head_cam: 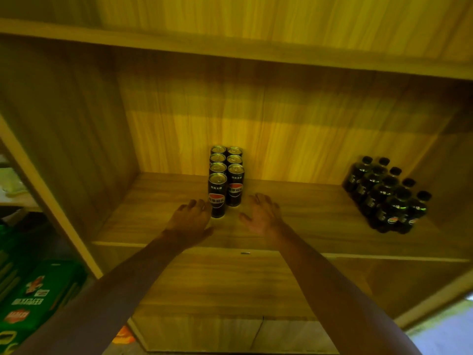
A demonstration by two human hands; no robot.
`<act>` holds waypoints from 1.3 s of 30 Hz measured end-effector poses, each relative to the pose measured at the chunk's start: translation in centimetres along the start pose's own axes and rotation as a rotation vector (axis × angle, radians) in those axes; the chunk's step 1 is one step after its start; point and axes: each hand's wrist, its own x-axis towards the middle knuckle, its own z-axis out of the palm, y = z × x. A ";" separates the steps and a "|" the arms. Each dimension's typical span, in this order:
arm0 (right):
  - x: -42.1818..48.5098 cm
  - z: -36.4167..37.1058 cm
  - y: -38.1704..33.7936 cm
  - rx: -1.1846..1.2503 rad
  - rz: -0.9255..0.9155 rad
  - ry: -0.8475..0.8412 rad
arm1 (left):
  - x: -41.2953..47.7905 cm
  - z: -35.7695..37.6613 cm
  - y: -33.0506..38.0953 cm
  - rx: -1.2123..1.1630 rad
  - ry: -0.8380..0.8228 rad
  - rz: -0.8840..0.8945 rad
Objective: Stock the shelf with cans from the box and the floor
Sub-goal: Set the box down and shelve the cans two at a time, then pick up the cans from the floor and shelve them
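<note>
Cans: seven black cans (226, 175) stand upright on the shelf board (307, 221), near its middle, in two columns running from near to far; four in the left column, three in the right, packed side by side.
Nearest can: the front can of the left column (217, 198) stands nearer than the front can of the right column (235, 187), leaving a gap in front of the latter.
Left hand: left hand (190, 221) is palm down just left of the nearest can, fingers loosely spread and holding nothing; whether the fingertips touch the can cannot be told.
Right hand: right hand (261, 213) hovers palm down just right of the two columns, fingers wide and relaxed, thumb pointing toward the cans, gripping nothing and apart from them.
Bottles: a cluster of dark bottles with black caps (389, 196) sits at the far right of the same board, well apart from the cans.
Left edge: green printed cartons (38, 295) lie low outside the shelf's left wall.
Bottom edge: a small orange item (124, 335), too blurred to identify.
</note>
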 end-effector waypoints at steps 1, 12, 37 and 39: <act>-0.9 -0.2 -0.2 -0.008 -0.005 -0.003 | -0.6 -0.2 0.5 0.014 0.011 0.024; -10.0 -0.3 -0.6 -0.105 -0.075 0.063 | -7.0 -0.5 4.6 0.039 0.088 0.082; -19.9 6.1 -23.4 -0.044 -0.713 -0.025 | -37.0 1.4 -2.9 -0.018 -0.016 -0.574; -21.5 7.3 -27.1 -0.038 -0.774 -0.063 | -40.7 2.1 -4.2 -0.024 -0.046 -0.663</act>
